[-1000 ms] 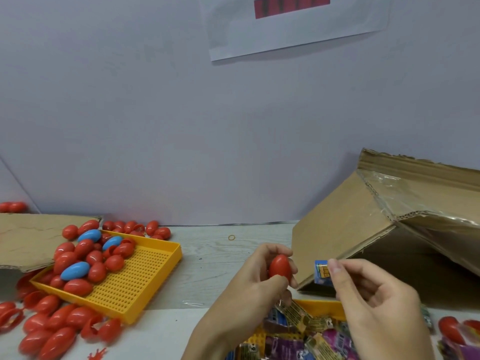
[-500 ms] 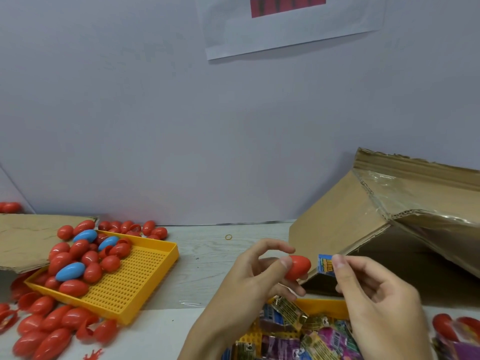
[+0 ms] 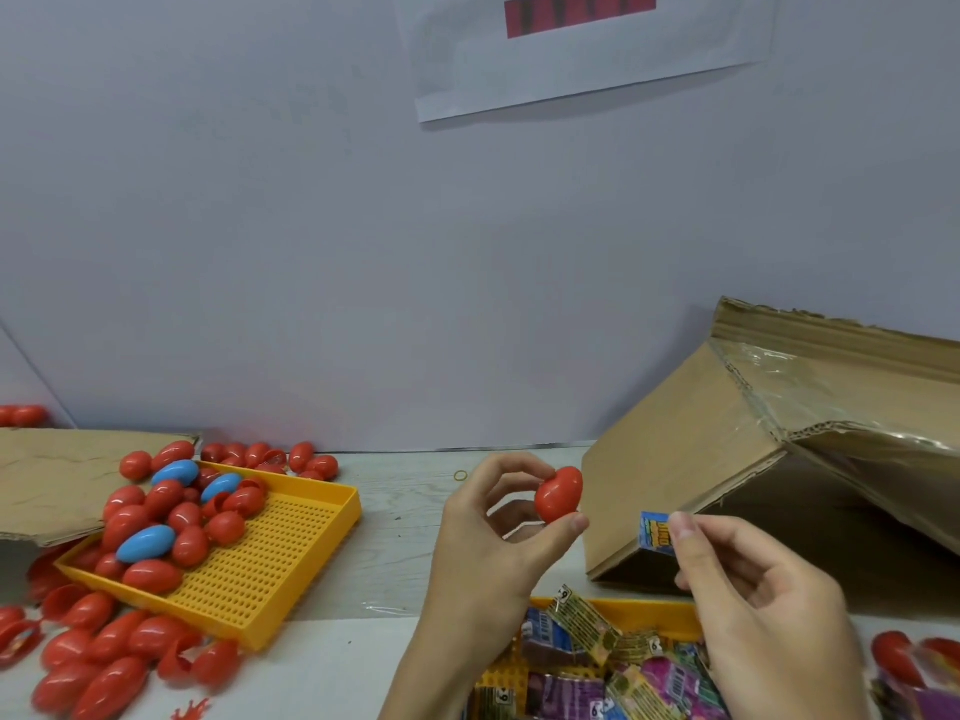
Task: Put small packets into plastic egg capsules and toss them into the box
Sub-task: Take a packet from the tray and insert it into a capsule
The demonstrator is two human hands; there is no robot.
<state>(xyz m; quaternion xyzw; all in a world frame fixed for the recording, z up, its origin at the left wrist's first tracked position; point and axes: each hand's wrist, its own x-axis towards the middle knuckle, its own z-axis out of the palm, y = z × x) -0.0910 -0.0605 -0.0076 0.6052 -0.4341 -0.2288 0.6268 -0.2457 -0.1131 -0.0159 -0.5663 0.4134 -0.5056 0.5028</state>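
Head view: your left hand (image 3: 485, 532) grips the red egg (image 3: 558, 494), tilted up-right, while your right hand (image 3: 753, 600) pinches the packet (image 3: 655, 531) just right of it.

Packing bench: capsule trays (image 3: 291, 579), carton (image 3: 691, 475).

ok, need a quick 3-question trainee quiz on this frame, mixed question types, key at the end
1. True or false: the left hand holds a blue capsule.
2. What does the right hand pinch? A) rubber band B) small packet C) capsule half
3. Fill in: the yellow tray on the left holds mostly ___ capsules.

Key:
1. False; it holds a red capsule.
2. B; the small packet sits between thumb and fingertips, apart from the capsule.
3. Red, with a few blue ones.
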